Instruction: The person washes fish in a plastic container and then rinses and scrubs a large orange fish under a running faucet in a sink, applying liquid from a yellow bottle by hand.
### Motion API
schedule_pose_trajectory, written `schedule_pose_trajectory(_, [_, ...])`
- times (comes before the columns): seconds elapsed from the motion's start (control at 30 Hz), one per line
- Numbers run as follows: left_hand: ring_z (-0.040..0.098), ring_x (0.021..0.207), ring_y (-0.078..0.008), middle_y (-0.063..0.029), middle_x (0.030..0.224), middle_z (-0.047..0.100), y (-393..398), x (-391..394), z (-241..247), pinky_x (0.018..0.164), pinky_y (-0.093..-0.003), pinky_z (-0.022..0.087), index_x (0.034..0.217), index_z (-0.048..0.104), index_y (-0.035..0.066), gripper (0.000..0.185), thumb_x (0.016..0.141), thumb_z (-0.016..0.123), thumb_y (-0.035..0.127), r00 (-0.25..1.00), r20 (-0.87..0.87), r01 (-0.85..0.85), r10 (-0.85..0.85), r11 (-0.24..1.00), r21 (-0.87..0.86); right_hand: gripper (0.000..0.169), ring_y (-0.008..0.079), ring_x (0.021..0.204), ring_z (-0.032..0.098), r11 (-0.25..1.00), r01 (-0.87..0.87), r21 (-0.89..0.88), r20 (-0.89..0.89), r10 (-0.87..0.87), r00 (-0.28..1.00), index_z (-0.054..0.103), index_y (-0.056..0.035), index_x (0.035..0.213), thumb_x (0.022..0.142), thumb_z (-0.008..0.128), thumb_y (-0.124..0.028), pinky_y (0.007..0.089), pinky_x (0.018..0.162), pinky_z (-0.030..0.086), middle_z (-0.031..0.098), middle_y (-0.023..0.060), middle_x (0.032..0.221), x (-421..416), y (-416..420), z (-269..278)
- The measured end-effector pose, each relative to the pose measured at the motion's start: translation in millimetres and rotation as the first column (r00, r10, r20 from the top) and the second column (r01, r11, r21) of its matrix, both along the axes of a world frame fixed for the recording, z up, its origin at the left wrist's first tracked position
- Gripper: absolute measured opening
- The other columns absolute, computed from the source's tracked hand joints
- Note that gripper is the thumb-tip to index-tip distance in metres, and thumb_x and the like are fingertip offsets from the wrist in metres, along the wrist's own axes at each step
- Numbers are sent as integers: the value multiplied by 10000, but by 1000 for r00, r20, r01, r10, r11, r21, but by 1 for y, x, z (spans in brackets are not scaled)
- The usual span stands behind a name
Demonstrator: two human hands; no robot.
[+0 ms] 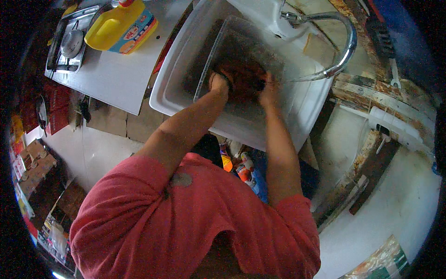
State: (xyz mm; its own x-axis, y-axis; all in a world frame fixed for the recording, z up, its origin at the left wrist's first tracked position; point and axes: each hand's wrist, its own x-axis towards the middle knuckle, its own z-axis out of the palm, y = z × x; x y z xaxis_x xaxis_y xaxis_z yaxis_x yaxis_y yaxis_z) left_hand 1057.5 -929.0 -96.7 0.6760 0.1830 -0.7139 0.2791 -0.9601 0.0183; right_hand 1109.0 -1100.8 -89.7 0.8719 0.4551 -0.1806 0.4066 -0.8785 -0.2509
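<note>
A white sink [226, 127] lies in front of me, with a clear rectangular plastic container [210, 55] inside it. My left hand [220, 83] reaches down into the container at its left side, and its fingers are lost in dark, murky shadow. Opposite it, my right hand [269, 91] is at a dark reddish-brown mass [245, 82] between the hands. What that mass is cannot be made out, nor whether either hand grips it. A curved chrome faucet [348, 45] arches over the sink's right side, its end pointing towards the container.
Left of the sink, a white tabletop [115, 80] bears a yellow plastic jug [122, 28] and a metal tray [82, 57] with a small metal dish. A wrench [394, 73] hangs at the right by stained boards. Coloured packages [245, 171] lie below the sink.
</note>
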Motion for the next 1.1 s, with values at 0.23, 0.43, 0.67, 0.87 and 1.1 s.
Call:
schedule_pose_trajectory(0.23, [451,1040,-247,-69,1161,476,23,12,56,851,-377,393,1159,452,103,407,867,322,356,976,-211,-11,-44,968,-252,597,355,1094,370,996,-66,-57,-104,60,993,411,-127,1194,660,660,-224,477,886,311,365,177,1251,15,-9,-31])
schedule_pose_trajectory(0.43, [470,1038,-263,-86,1179,478,21,8,42,874,-382,394,1177,451,97,513,838,342,467,889,-128,-438,440,736,-516,436,210,963,450,156,802,577,-696,-420,582,452,-89,1078,677,618,-128,341,818,352,494,77,1032,8,29,28])
schedule_pose_trajectory(0.67, [504,978,-278,-118,1126,506,8,16,38,882,-376,385,1138,482,81,633,788,386,600,354,-922,-21,158,-984,-177,223,245,914,517,587,334,737,-221,-258,941,553,-34,789,596,664,-43,337,807,401,508,150,1013,-76,67,131])
schedule_pose_trajectory(0.87, [533,838,-171,-89,915,566,10,-3,61,734,-296,445,1023,536,52,559,786,462,552,374,-778,-144,504,-797,-586,404,363,1024,416,859,-173,482,240,60,969,551,-84,1030,658,648,-209,433,871,347,413,194,1157,-99,106,120])
schedule_pose_trajectory(1.1, [530,934,-188,-89,1064,541,10,16,45,808,-293,427,1111,489,55,308,858,441,223,563,-62,-62,824,-32,-998,309,331,782,555,672,329,663,-187,-278,942,551,-29,984,775,548,-256,385,720,454,561,181,904,-9,75,41])
